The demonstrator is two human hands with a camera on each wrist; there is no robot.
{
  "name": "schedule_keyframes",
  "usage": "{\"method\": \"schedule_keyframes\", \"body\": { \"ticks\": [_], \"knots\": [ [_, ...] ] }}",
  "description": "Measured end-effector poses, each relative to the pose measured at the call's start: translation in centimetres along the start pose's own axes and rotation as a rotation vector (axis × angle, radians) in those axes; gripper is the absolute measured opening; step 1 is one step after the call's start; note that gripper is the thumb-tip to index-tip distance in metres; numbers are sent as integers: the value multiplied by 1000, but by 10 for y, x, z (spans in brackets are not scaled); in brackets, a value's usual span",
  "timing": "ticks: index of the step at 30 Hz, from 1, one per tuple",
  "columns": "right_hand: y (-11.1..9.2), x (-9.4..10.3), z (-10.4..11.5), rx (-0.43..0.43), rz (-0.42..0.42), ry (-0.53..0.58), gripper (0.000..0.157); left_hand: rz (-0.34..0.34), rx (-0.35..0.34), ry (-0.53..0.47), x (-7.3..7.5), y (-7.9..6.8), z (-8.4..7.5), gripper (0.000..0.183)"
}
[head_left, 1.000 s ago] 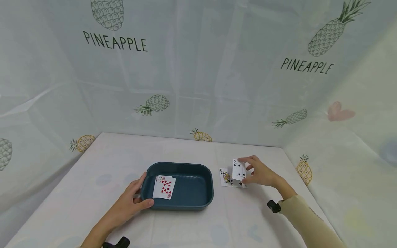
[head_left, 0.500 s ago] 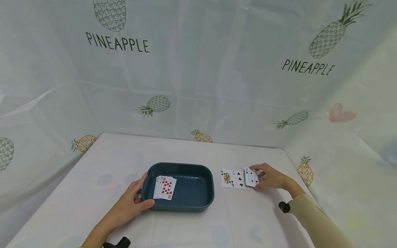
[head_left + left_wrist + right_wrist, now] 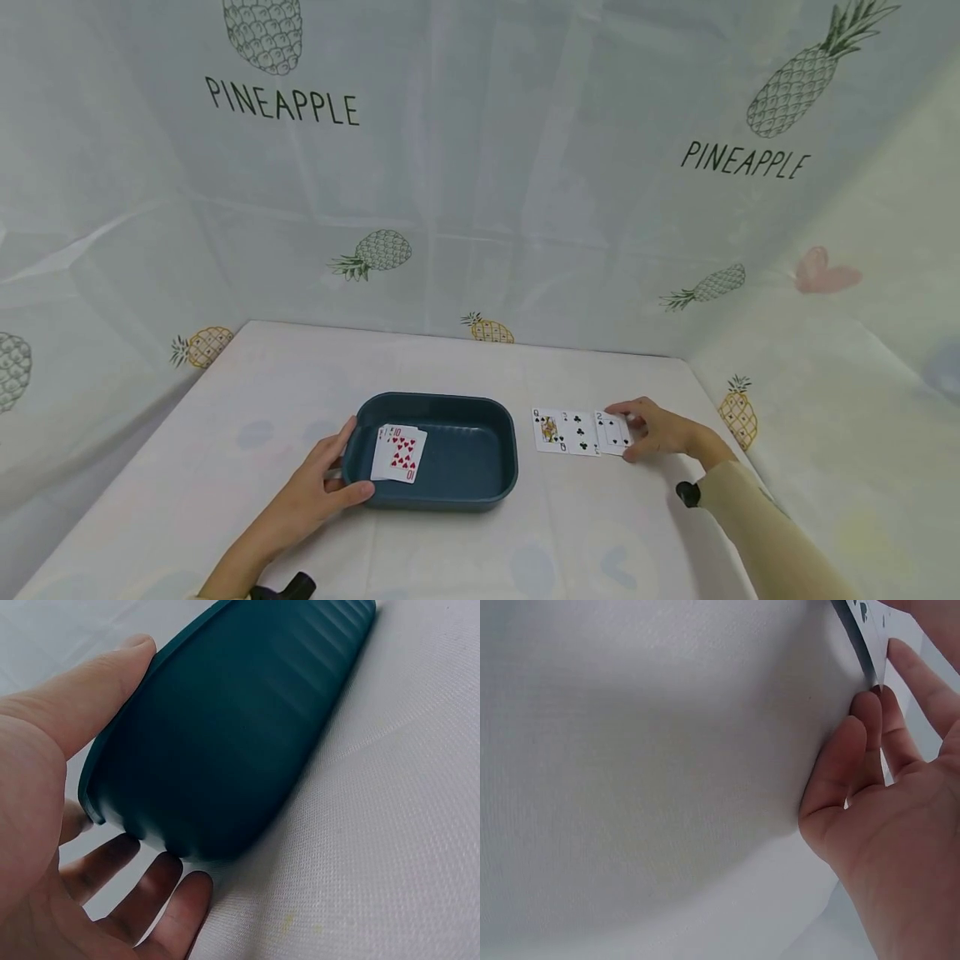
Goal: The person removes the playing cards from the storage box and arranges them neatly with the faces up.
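My left hand [image 3: 303, 492] grips the left end of a dark teal rectangular tray [image 3: 468, 500], thumb on the near rim and fingers round the end wall; the left wrist view shows the fingertips against its outside. Inside the tray, a ten of hearts [image 3: 403, 454] lies over other cards at the left. To the right of the tray, a queen card [image 3: 549, 430] and a three of clubs [image 3: 579, 433] lie face up in a row. At the row's right end, my right hand [image 3: 660, 433] holds a black-pipped playing card [image 3: 611, 432] by its edge, slightly bowed in the right wrist view.
A white cloth covers the table [image 3: 450, 558]. Behind it hangs a pale curtain [image 3: 510, 183] printed with pineapples, which also closes in both sides. Each wrist wears a small black camera, such as the right wrist camera [image 3: 687, 494].
My right hand has carried the black-pipped card rightward and lowered it from nearly upright to almost flat beside the three of clubs, which is now uncovered. The left hand and tray have stayed put.
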State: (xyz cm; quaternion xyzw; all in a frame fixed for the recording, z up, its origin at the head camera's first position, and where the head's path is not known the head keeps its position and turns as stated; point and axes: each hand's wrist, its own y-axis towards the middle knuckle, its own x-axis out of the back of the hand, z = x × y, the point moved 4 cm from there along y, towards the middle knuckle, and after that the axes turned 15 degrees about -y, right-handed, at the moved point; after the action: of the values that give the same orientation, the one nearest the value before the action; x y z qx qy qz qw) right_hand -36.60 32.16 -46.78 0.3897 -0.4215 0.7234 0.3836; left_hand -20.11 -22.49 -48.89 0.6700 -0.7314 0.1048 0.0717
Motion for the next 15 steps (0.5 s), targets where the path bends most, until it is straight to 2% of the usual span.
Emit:
{"method": "schedule_keyframes", "body": {
  "ticks": [15],
  "knots": [
    [0, -5, -3, -16, 14, 34, 86, 5, -17, 2, 0, 0, 0, 97]
  ]
}}
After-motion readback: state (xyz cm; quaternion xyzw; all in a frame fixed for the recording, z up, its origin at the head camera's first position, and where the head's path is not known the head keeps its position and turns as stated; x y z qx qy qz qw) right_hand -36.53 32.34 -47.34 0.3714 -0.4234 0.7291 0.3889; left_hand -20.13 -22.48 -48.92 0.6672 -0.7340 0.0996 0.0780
